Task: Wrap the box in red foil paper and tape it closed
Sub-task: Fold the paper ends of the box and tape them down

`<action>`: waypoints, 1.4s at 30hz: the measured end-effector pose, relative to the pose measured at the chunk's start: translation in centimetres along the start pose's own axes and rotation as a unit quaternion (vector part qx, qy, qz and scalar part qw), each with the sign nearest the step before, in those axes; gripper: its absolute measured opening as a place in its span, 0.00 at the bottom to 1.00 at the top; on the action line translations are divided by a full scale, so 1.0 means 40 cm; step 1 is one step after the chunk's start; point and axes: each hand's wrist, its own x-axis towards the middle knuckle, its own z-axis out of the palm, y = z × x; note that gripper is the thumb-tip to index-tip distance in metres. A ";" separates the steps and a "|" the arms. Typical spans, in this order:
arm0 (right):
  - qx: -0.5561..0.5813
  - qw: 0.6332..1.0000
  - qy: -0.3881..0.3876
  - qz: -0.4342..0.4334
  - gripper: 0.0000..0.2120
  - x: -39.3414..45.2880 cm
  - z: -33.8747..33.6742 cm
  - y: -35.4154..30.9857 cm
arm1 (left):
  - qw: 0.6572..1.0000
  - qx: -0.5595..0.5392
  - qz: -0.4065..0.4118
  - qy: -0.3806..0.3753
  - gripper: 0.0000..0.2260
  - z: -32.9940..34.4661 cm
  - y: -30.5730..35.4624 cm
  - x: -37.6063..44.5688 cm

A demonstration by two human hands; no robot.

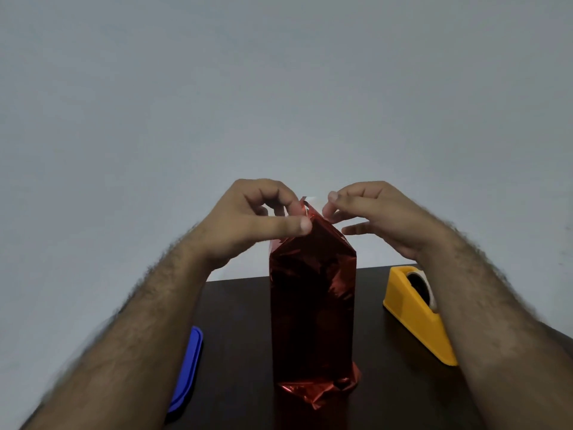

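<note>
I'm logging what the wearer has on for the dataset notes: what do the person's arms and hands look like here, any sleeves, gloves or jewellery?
Both forearms are bare as far as the frame shows, with visible hair and no sleeves. The left hand and right hand wear no gloves, and no rings, watch or wristband are visible. The arm edges are motion-blurred.

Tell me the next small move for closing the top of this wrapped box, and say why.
Probably press the pointed top flap down flat. The red foil already covers the upright box, and its top is gathered into a peak that the left hand pinches, with the right hand at the other side of it. Whether tape is on it cannot be told. The yellow tape dispenser stands beside the box on the right.
</note>
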 end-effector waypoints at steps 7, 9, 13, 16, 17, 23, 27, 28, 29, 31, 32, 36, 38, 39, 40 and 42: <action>0.002 0.995 -0.078 -0.069 0.20 -0.001 0.021 0.007 | 0.998 -0.005 -0.054 0.016 0.03 0.037 -0.024 0.012; 0.024 0.994 -0.078 -0.079 0.14 0.004 0.022 0.014 | 0.998 0.006 -0.063 0.020 0.05 0.049 -0.031 0.016; 0.065 0.996 -0.048 -0.049 0.10 0.017 0.033 0.026 | 0.996 0.006 -0.070 0.052 0.10 0.068 -0.042 0.023; 0.086 0.996 -0.021 -0.019 0.04 0.024 0.039 0.033 | 0.993 -0.003 -0.087 0.077 0.10 0.076 -0.057 0.028; 0.088 0.996 -0.008 -0.011 0.04 0.027 0.043 0.036 | 0.992 -0.006 -0.094 0.089 0.09 0.075 -0.063 0.028; 0.097 0.991 0.084 0.022 0.03 0.042 0.070 0.055 | 0.978 -0.012 -0.126 0.165 0.08 0.087 -0.089 0.034; 0.087 0.992 0.087 0.031 0.08 0.056 0.075 0.080 | 0.967 -0.019 -0.142 0.209 0.11 0.114 -0.099 0.039; 0.090 0.991 0.090 0.035 0.09 0.058 0.075 0.085 | 0.966 -0.015 -0.148 0.214 0.11 0.121 -0.101 0.040; 0.094 0.991 0.091 0.040 0.08 0.060 0.075 0.087 | 0.964 -0.012 -0.154 0.217 0.12 0.127 -0.101 0.042; 0.102 0.989 0.095 0.050 0.06 0.063 0.077 0.093 | 0.962 -0.013 -0.165 0.216 0.13 0.135 -0.101 0.040; 0.104 0.988 0.099 0.054 0.04 0.065 0.079 0.095 | 0.962 -0.018 -0.170 0.213 0.12 0.138 -0.101 0.040; 0.104 0.985 0.121 0.066 0.04 0.071 0.086 0.106 | 0.953 -0.031 -0.198 0.228 0.08 0.146 -0.096 0.033; 0.101 0.983 0.131 0.077 0.04 0.071 0.085 0.108 | 0.948 -0.008 -0.208 0.240 0.17 0.149 -0.096 0.033; 0.096 0.983 0.135 0.079 0.04 0.071 0.085 0.108 | 0.948 0.001 -0.206 0.242 0.20 0.151 -0.093 0.033; 0.089 0.984 0.136 0.078 0.04 0.069 0.085 0.107 | 0.948 0.007 -0.203 0.244 0.23 0.152 -0.089 0.032; 0.078 0.985 0.137 0.076 0.07 0.066 0.083 0.105 | 0.947 0.011 -0.200 0.252 0.25 0.152 -0.089 0.033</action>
